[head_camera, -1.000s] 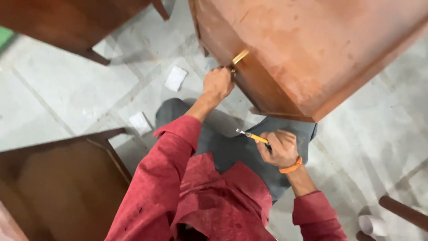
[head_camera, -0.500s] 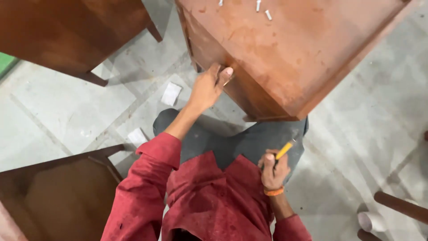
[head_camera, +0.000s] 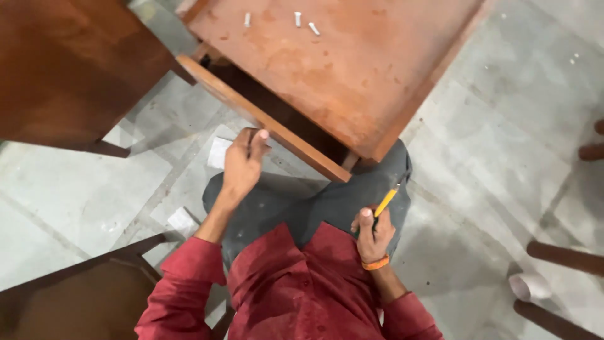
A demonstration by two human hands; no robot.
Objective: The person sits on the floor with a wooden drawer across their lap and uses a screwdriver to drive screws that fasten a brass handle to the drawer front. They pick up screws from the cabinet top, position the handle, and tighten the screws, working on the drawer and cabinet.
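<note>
— What's around you?

— A grey stone floor (head_camera: 503, 126), dusty, with dark wooden furniture on every side. At far left a brown table (head_camera: 63, 69); two scraps of paper (head_camera: 219, 152) lie on the floor below it.

— And your hands?

— My left hand (head_camera: 242, 162) curls loosely just under the drawer (head_camera: 264, 123), which stands pulled out of the reddish cabinet (head_camera: 352, 69); whether it grips anything I cannot tell. My right hand (head_camera: 374, 234) is clenched on a yellow-handled screwdriver (head_camera: 385, 203), over my lap.

— What step would you say?

— Fitting work at the drawer front, I judge. Three white screws (head_camera: 297, 19) sit on top, well apart from me.
</note>
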